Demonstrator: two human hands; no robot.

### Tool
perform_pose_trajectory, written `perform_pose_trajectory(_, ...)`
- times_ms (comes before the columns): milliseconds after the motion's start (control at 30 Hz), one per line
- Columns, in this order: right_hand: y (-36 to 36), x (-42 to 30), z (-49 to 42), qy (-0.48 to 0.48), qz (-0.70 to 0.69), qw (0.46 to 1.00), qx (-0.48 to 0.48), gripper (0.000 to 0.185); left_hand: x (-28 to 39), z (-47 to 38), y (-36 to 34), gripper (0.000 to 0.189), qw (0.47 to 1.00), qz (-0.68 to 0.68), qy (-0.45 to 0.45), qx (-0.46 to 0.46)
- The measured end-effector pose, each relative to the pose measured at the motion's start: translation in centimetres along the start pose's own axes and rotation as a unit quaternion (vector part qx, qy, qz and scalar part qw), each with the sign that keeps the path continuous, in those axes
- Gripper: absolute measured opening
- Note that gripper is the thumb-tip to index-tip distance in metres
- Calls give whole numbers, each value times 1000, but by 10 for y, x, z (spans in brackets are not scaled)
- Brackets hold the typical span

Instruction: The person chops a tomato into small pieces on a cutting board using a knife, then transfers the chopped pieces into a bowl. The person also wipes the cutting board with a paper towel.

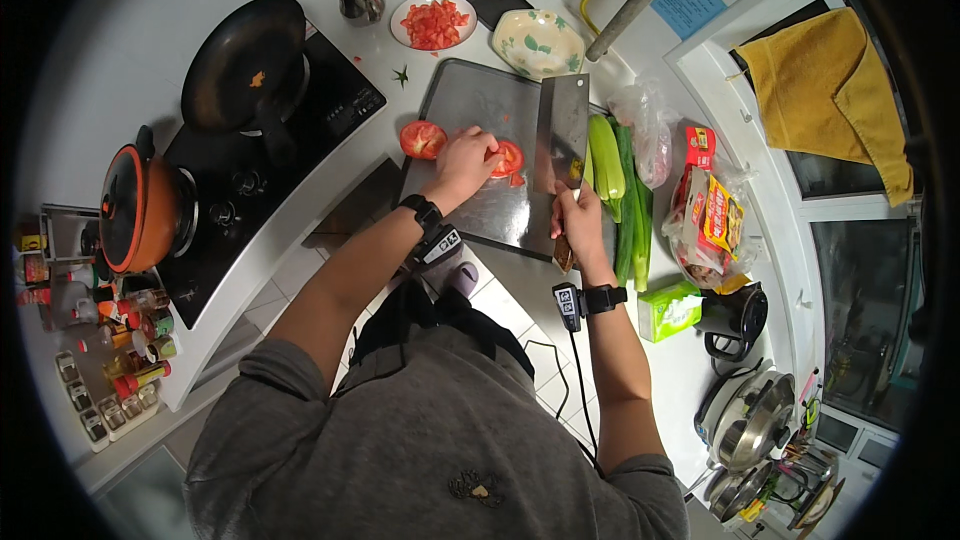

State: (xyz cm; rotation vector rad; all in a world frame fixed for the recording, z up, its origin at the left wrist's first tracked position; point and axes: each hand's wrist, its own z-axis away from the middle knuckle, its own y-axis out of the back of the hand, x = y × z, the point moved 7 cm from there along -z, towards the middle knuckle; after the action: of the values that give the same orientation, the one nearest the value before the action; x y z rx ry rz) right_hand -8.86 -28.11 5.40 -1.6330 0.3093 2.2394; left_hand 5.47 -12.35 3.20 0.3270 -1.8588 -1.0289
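Observation:
On a grey metal cutting board (pixel 480 217) my left hand (pixel 466 165) rests its fingers on a cut tomato piece (pixel 511 159). A small tomato wedge lies just beside that piece. My right hand (pixel 581 221) grips the handle of a cleaver (pixel 562 127), whose wide blade stands over the board's right part, to the right of the tomato and apart from it. Another tomato half (pixel 423 140), cut face up, sits at the board's left edge. Beyond the board are a plate of diced tomato (pixel 435 22) and a leaf-patterned dish (pixel 538 43) with no food visible in it.
A wok (pixel 244 67) and an orange lidded pot (pixel 139 202) stand on the black cooktop (pixel 330 112) at left. Green vegetables (pixel 606 157), a plastic bag (pixel 651 139), food packets (pixel 709 217), a tissue pack (pixel 670 311) and a black kettle (pixel 739 322) line the right side.

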Motion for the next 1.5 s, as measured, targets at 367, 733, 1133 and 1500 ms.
perform_pose_trajectory(367, 5, 0, 12, -21, -6, 999, 24, 15, -105, -76, 29, 15, 873, 447, 175, 90)
perform_pose_trajectory(733, 33, -18, 59, -44, 27, 997, 62, 20, -240, -131, 53, 44, 988, -41, 143, -43)
perform_pose_trajectory(1133, 34, -3, 69, -64, 62, 996, 31, 25, -222, -70, 65, 15, 941, 288, 175, 42)
perform_pose_trajectory(1500, 12, -18, 59, -54, 115, 992, -14, 25, -222, 193, -27, 22, 764, 445, 431, -181)
